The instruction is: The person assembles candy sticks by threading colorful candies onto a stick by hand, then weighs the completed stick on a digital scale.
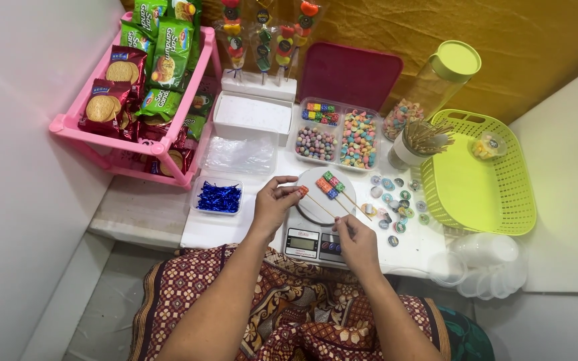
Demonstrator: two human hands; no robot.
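Observation:
My left hand (274,202) pinches an orange candy (303,190) at the tip of a thin wooden skewer (320,206). My right hand (354,239) grips the skewer's lower end. Both hover over a small kitchen scale (310,242) with a round white platform (316,208). Two more skewers (340,191) threaded with coloured candies lie on that platform.
A divided tray of coloured candies (337,136) sits behind the scale. A cup of skewers (415,142) and a green basket (482,175) stand right, with round stickers (393,198) between. A tub of blue twist ties (218,197), a pink rack of biscuit packs (143,80) and plastic cups (486,264) surround.

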